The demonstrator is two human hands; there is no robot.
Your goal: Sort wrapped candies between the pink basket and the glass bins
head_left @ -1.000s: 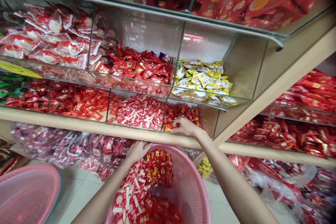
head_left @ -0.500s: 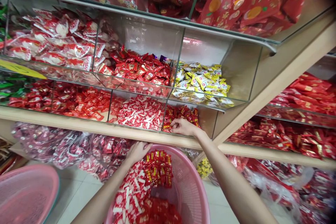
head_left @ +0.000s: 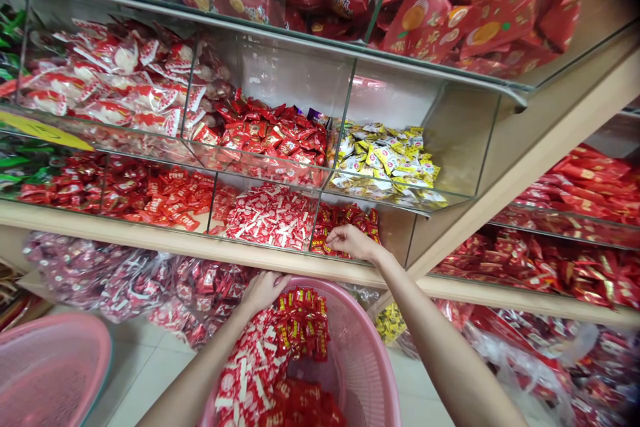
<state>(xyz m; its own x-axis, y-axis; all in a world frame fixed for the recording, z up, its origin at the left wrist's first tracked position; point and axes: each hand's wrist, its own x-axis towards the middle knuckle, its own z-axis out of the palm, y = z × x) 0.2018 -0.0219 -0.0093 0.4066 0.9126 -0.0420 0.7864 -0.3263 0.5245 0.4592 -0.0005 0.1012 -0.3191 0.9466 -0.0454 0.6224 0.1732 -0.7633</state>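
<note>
We cannot tell either grip's closure: right hand (head_left: 353, 241) at likely light, slippery candies (head_left: 323, 219), best pinched mid-wrapper, by the shelf's (head_left: 150, 239) front edge; left hand (head_left: 264, 291) at the basket's (head_left: 381, 357) rim.

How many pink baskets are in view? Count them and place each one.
2. The middle basket, holding wrapped candies, is by the left hand; the left basket is cut off at lower left. Others stacked beneath may be hidden.
</note>
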